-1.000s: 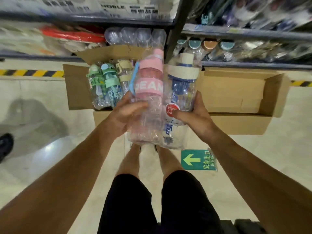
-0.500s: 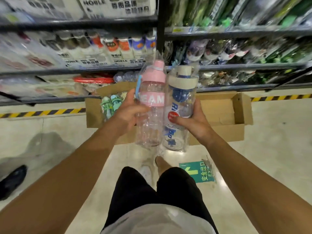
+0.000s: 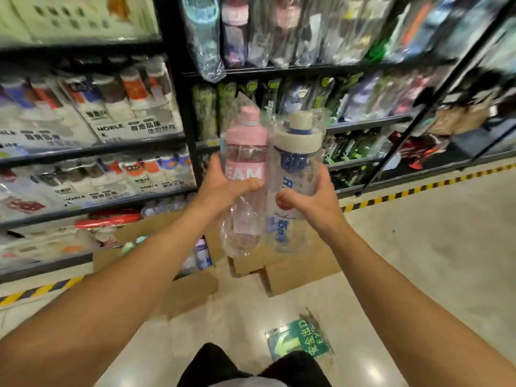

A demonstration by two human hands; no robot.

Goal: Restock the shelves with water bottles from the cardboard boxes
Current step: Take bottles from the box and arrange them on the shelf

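Left hand point(image 3: 223, 188) fingers grip pink bottle point(image 3: 245, 174); right hand point(image 3: 312, 199) grips blue bottle point(image 3: 296, 174) (both plastic-wrapped).

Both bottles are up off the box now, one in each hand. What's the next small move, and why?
Probably carry the pair forward and up toward the shelf where similar wrapped bottles stand. The left hand holds the pink bottle and the right hand the blue-and-cream bottle, both upright and clear of the cardboard box, so each grip looks ready for placing.
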